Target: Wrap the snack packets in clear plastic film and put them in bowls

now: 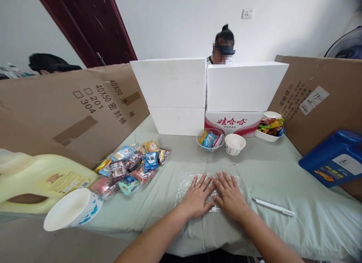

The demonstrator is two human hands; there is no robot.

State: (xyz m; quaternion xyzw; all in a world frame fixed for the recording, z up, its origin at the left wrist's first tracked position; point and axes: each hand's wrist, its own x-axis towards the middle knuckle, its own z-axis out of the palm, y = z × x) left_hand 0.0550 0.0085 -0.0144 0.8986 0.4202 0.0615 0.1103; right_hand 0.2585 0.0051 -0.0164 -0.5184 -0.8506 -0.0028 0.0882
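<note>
Both bare forearms come up from the bottom edge and converge toward the middle. The left hand [197, 197] lies palm down, fingers straight and slightly spread, pointing away from the body. The right hand [229, 195] lies flat the same way just beside it, fingers spread. The two thumbs meet or nearly meet between the hands. Neither hand grips anything.

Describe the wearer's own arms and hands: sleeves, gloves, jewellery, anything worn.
Both forearms are bare as far as the view reaches, with no sleeves showing. The left hand and right hand wear no gloves; no rings, watch or bracelet can be seen. Fingernails look short and unpainted.
</note>
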